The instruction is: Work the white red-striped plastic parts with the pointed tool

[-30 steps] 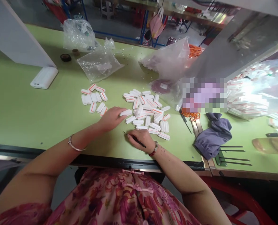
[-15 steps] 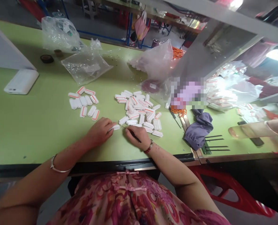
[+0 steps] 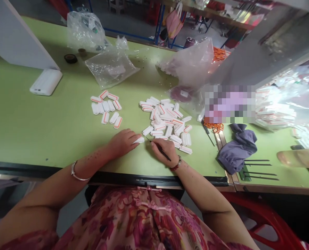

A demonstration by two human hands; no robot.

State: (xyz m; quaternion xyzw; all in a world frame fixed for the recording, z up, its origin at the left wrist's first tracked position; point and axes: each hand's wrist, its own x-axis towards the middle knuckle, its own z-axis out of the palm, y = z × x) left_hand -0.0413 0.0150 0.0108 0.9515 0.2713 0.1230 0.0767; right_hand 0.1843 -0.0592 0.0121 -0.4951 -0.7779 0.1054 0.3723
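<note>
L hand (image 3: 122, 143) sits by the pile (image 3: 165, 119) on the bench (image 3: 42, 128), fingers (image 3: 130, 139) pressed together, pinching a white red-striped piece (image 3: 139, 140). R hand (image 3: 165, 151) pinches a thin black pick (image 3: 167, 158), tip just beside the piece. Risk: pick slips on a hurried poke, jabs L fingers or flicks piece back into pile.

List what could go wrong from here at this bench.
The black pointed tool in the right hand points toward the left hand and the white piece at its fingertips, so a slip could jab those fingers. The right hand also sits close to the loose pile of white pieces, and might knock some astray.
</note>
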